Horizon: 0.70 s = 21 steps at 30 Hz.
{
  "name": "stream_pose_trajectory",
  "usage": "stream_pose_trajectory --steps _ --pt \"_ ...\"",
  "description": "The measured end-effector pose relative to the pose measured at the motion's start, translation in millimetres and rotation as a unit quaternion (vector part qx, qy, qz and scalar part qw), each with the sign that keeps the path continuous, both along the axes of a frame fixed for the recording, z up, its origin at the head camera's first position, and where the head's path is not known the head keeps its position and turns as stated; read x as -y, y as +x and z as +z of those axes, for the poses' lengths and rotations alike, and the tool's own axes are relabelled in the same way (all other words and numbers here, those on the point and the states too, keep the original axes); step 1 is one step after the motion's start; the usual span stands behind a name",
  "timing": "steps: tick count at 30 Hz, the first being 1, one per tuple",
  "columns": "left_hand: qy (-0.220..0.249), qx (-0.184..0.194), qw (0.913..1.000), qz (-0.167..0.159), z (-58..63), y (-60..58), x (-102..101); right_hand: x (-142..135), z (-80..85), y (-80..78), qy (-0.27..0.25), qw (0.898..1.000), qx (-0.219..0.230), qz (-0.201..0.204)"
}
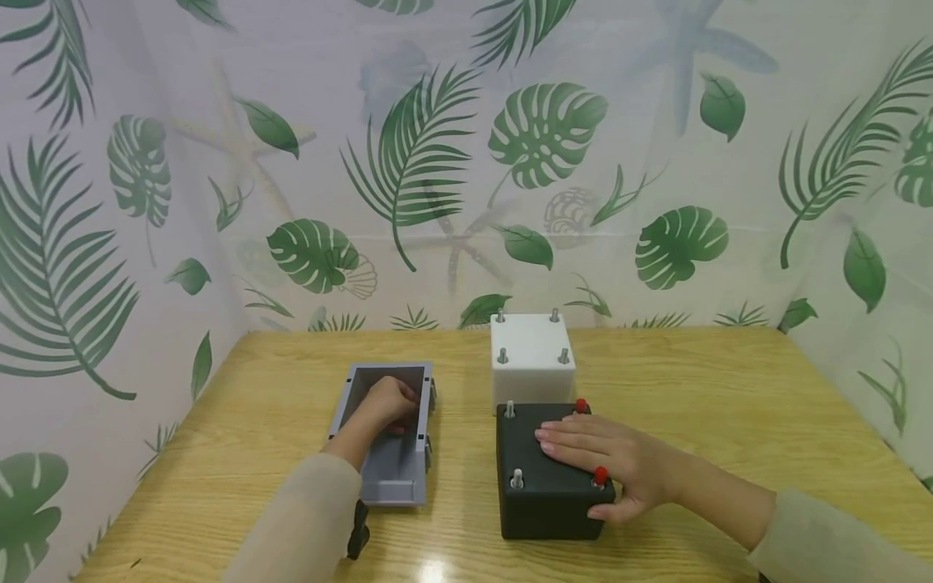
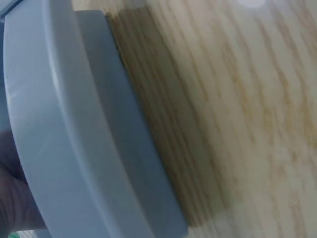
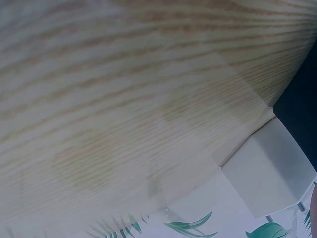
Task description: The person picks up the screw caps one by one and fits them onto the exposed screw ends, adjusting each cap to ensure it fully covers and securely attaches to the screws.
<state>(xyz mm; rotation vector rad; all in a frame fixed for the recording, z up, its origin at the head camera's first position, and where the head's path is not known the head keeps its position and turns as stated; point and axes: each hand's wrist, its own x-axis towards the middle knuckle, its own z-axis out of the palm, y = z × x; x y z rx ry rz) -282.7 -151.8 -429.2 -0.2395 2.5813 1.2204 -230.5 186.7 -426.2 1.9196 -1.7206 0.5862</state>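
Note:
My left hand (image 1: pixel 389 401) reaches down into a grey open box (image 1: pixel 389 491) with latches along its right side. Its fingers bend downward there, and I cannot tell whether they hold something. In the left wrist view the box's outer wall (image 2: pixel 84 124) covers most of that hand. My right hand (image 1: pixel 619 453) rests flat on top of a black block (image 1: pixel 547 514), fingers straight and together, thumb at the near right edge. Four metal bolts stand at the block's top corners; the two right ones carry red caps (image 1: pixel 600 474), (image 1: pixel 581 405).
Behind the black block stands a white block (image 1: pixel 532 380) with upright metal bolts at its corners; the right wrist view shows it too. All sit on a wood-grain table (image 1: pixel 692 380). A leaf-patterned cloth (image 1: pixel 452 162) hangs behind and at both sides.

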Motion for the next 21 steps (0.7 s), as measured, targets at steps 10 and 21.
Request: stream_pose_trajectory --steps 10,21 --pt "-0.044 -0.016 0.9988 -0.013 -5.0 0.5 -1.3 0.9 0.3 0.0 -0.009 1.0 -0.003 0.002" --pt "-0.062 0.005 0.9972 -0.042 0.2 7.9 0.1 4.2 -0.6 0.4 -0.023 1.0 -0.011 0.006"
